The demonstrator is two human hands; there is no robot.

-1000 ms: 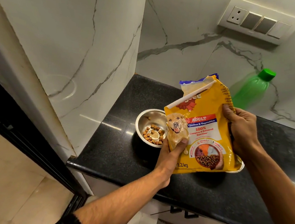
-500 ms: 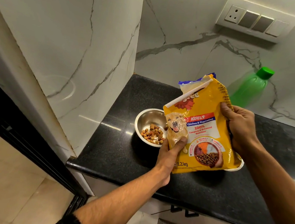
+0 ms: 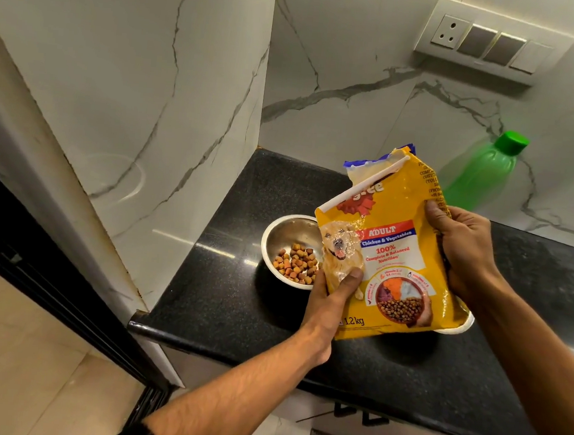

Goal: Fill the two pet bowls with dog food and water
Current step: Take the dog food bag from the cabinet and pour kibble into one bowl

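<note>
A yellow bag (image 3: 387,256) of dog food is sitting at the centre of the frame, held above the black tabletop (image 3: 224,301) by both hands. Its front is showing a dog's face, a red "ADULT" band, "Chicken & Vegetables" and "1.2 kg" (the brand name is partly folded away), and its torn top, tilted toward the upper left, is showing a white edge and a blue flap. The left hand (image 3: 332,296) is gripping the bag's lower left edge, thumb pressed on the dog picture. The right hand (image 3: 462,245) is clasping the bag's right edge, fingers curled behind it. Just left of the bag, a steel bowl (image 3: 282,237) is standing on the tabletop, holding a small heap of brown kibble (image 3: 295,264). A second bowl's (image 3: 459,328) pale rim is peeking out under the bag's lower right corner. A green bottle (image 3: 481,171) with its cap on is standing at the upper right, against the marble wall.
</note>
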